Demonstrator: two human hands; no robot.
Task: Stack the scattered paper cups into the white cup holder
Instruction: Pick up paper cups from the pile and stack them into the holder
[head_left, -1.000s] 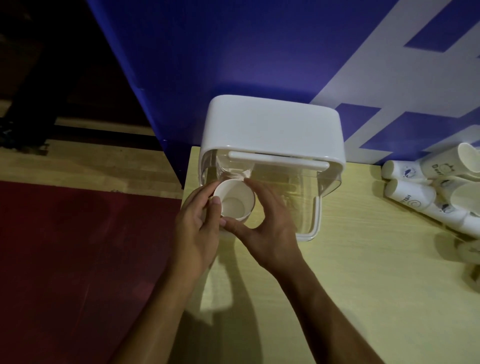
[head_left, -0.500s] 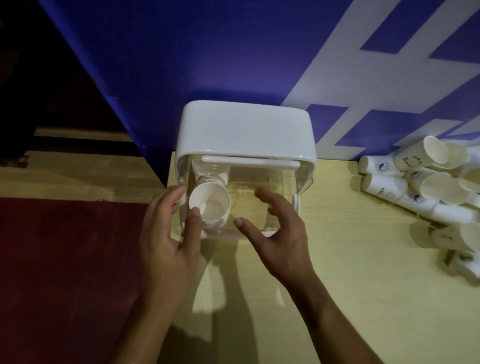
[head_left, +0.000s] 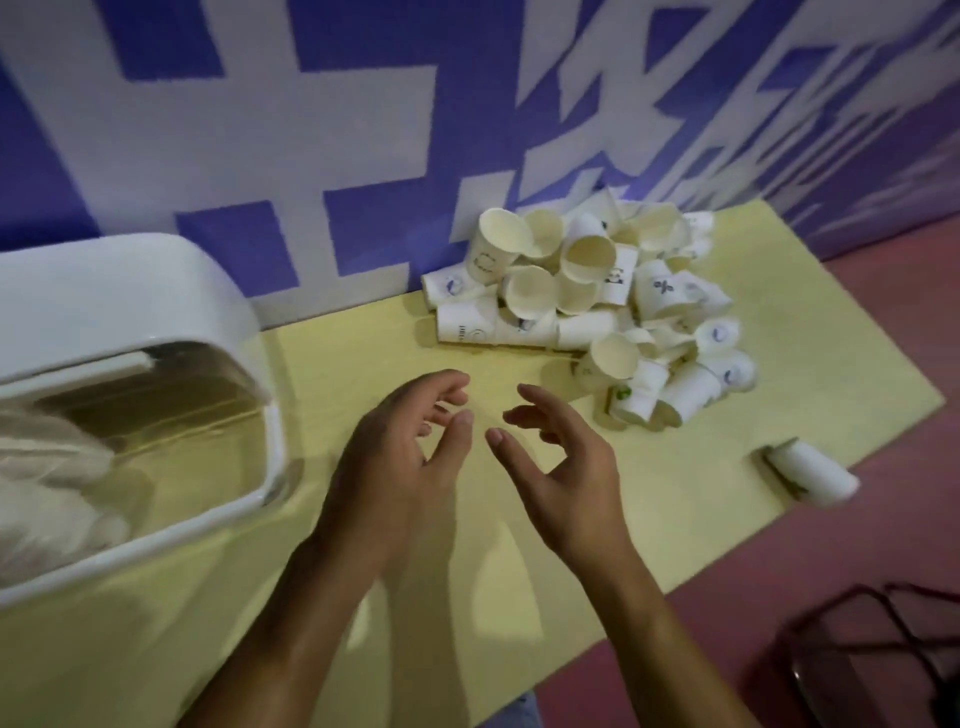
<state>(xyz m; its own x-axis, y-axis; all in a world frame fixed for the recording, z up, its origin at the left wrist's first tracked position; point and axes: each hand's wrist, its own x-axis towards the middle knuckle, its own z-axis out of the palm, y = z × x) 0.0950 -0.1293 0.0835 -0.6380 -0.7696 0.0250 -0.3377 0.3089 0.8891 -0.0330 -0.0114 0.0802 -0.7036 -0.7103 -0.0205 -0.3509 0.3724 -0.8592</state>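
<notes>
Both hands have left the white cup holder (head_left: 119, 291), which now sits at the left edge of the frame, and the cup they held there half a second ago is out of their grasp. Across the top runs a blue wall (head_left: 311, 130) with large white characters, cut off and not readable. Below it the yellow table (head_left: 519, 561) shows a bare stretch between the holder and the pile of paper cups (head_left: 587, 301) at upper right; its near edge runs diagonally along the lower right. Blurred stacked cups (head_left: 47, 467) show inside the holder's clear front. The pile's cups carry small printed marks, too blurred to read. The left hand (head_left: 395, 457) and right hand (head_left: 561, 467) hover at centre, near each other, fingers loosely spread, holding nothing. One lone cup (head_left: 810, 470) lies on its side at the table's right edge, apart from the pile.
</notes>
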